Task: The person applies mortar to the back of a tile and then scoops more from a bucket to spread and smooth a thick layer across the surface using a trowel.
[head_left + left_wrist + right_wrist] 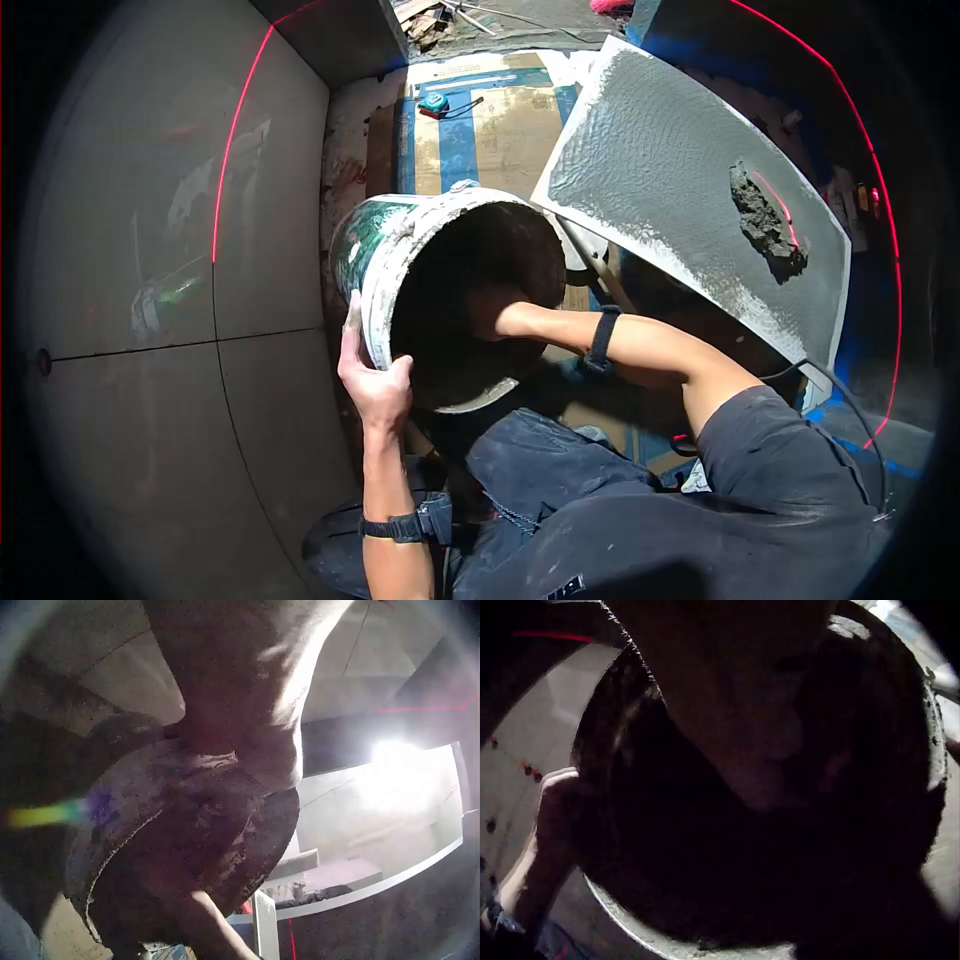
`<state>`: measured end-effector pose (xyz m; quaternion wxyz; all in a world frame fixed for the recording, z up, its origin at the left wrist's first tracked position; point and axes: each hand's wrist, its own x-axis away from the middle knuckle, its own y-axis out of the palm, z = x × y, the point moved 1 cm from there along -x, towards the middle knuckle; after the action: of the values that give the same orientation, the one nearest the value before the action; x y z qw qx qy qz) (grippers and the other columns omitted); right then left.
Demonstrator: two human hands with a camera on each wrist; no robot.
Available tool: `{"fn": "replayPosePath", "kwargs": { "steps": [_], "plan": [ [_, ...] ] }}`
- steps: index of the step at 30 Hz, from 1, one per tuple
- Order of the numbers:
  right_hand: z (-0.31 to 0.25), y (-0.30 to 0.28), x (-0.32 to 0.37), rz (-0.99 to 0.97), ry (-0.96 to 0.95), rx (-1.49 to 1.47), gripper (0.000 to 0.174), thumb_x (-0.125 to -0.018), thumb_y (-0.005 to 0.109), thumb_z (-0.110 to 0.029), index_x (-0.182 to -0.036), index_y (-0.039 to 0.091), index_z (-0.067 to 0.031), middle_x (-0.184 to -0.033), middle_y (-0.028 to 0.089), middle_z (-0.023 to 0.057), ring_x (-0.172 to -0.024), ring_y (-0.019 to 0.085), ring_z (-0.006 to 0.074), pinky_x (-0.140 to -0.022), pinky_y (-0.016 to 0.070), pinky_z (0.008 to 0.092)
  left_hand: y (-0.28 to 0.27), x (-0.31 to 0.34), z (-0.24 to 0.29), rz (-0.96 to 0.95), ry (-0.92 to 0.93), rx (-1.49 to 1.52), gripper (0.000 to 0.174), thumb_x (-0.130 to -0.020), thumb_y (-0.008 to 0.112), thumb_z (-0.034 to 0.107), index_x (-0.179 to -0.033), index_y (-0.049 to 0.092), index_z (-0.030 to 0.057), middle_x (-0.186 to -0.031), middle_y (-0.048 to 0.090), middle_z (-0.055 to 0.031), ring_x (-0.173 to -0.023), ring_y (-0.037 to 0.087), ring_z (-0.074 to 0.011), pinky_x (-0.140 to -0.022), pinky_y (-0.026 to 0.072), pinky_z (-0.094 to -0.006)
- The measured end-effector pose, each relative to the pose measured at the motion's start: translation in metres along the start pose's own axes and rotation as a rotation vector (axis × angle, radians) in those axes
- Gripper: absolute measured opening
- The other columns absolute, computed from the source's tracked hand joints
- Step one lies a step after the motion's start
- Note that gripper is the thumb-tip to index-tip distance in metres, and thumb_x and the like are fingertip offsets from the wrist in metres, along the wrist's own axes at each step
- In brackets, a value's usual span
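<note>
Shows a mortar-crusted bucket (372, 250) tipped on its side at centre, mouth toward the near side. Grips its lower left rim with the left hand (375, 385), thumb and fingers curled over the edge. Reaches deep inside with the right hand (750, 727); cannot tell in the dark whether clenched or released. Looks stiff-walled, gritty and rough, probably heavy if mortar lies inside; best taken at the rim. Far right: mortar-combed tile (680, 170).
</note>
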<state>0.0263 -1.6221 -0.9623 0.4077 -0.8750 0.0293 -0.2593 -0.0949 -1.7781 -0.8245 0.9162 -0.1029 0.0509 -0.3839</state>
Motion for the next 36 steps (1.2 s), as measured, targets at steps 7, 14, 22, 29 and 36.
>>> {"fn": "replayPosePath", "kwargs": {
  "steps": [7, 14, 22, 29, 36],
  "plan": [
    [0.001, 0.042, -0.042, -0.067, -0.089, -0.089, 0.029, -0.082, 0.062, -0.021, -0.097, 0.074, -0.0001, -0.094, 0.072, 0.0235, -0.094, 0.071, 0.0391, -0.081, 0.0577, 0.0472, -0.007, 0.001, -0.005, 0.02, -0.023, -0.011, 0.088, -0.057, 0.055, -0.011, -0.144, 0.043, -0.0116, -0.146, 0.051, -0.0204, -0.139, 0.046, -0.0296, -0.119, 0.0308, -0.0387],
    [-0.026, 0.046, -0.027, -0.021, 0.121, -0.427, 0.038, -0.08, 0.064, -0.021, -0.107, 0.069, 0.0049, -0.099, 0.07, 0.0296, -0.096, 0.069, 0.0432, -0.085, 0.0564, 0.0495, -0.002, 0.001, 0.0, 0.017, -0.036, 0.019, 0.086, -0.06, 0.064, 0.002, -0.143, 0.045, -0.0111, -0.144, 0.053, -0.0185, -0.137, 0.048, -0.0293, -0.119, 0.0311, -0.0391],
    [-0.038, 0.027, 0.003, 0.02, 0.144, -0.591, 0.037, -0.085, 0.061, -0.025, -0.093, 0.069, 0.0102, -0.089, 0.071, 0.0269, -0.069, 0.072, 0.0337, -0.064, 0.0596, 0.043, -0.003, 0.002, 0.001, 0.014, -0.02, 0.01, 0.085, -0.056, 0.054, -0.005, -0.141, 0.046, -0.0099, -0.139, 0.056, -0.017, -0.133, 0.052, -0.028, -0.117, 0.0349, -0.0377],
    [-0.048, -0.001, 0.029, -0.102, 0.249, -0.757, 0.04, -0.09, 0.062, -0.031, -0.096, 0.066, 0.0079, -0.069, 0.068, 0.0183, -0.058, 0.068, 0.026, -0.051, 0.0534, 0.0395, -0.018, -0.002, 0.002, 0.039, -0.102, 0.046, 0.085, -0.058, 0.05, -0.009, -0.142, 0.045, -0.0093, -0.136, 0.057, -0.0159, -0.129, 0.054, -0.0264, -0.112, 0.0394, -0.0351],
    [-0.043, -0.012, 0.064, -0.102, 0.279, -0.901, 0.03, -0.086, 0.067, -0.021, -0.099, 0.069, 0.0062, -0.071, 0.067, 0.0182, -0.06, 0.064, 0.0253, -0.056, 0.0505, 0.0396, -0.021, -0.007, -0.001, -0.007, -0.065, 0.095, 0.086, -0.056, 0.051, -0.011, -0.142, 0.047, -0.0096, -0.141, 0.055, -0.0173, -0.137, 0.049, -0.0266, -0.117, 0.0321, -0.0343]
  ]
}}
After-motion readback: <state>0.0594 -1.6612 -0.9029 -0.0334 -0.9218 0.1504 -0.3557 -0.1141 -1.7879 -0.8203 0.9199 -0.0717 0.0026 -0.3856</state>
